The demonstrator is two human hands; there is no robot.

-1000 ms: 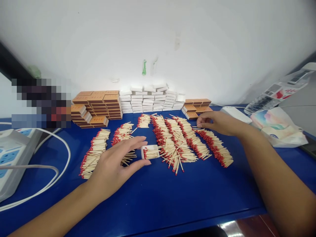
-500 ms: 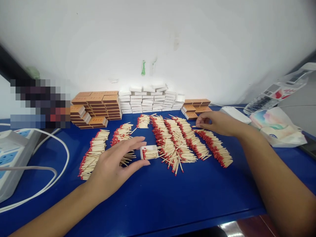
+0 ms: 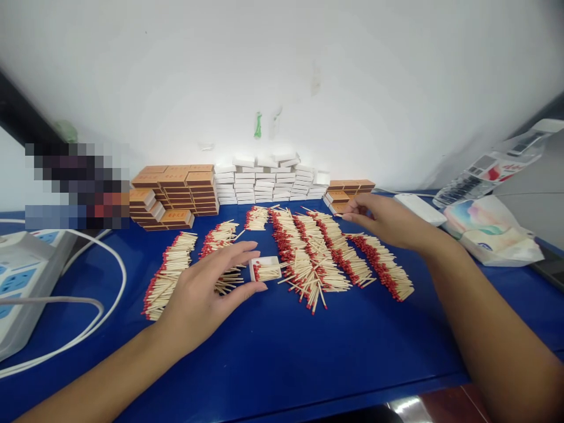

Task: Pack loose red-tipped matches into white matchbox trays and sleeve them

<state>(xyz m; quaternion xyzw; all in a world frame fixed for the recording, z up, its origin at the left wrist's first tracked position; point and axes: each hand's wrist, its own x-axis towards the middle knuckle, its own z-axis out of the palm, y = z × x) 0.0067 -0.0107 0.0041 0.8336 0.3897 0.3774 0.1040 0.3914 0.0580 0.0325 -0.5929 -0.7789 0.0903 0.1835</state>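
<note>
A small white matchbox tray (image 3: 277,261) with a few red-tipped matches in it lies on the blue table. The thumb and fingers of my left hand (image 3: 211,282) close on its two long sides. My right hand (image 3: 374,216) pinches what looks like a single match, mostly hidden by the fingertips, in front of the right-hand stack of orange matchboxes (image 3: 355,187). Just below that hand is a slanting row of loose matches (image 3: 383,264). More rows of matches (image 3: 319,249) fan out between my hands, and another row (image 3: 170,276) lies left of my left hand.
White matchbox trays (image 3: 264,179) are piled along the wall, beside a bigger stack of orange matchboxes (image 3: 174,188). A power strip (image 3: 26,282) with white cables is at the left. A tissue pack (image 3: 489,229), a white box (image 3: 420,208) and a plastic bottle (image 3: 484,167) are at the right.
My right hand has shifted slightly left and away from me, toward the right-hand orange matchboxes, its fingertips still pinched. My left hand stays at the tray.
</note>
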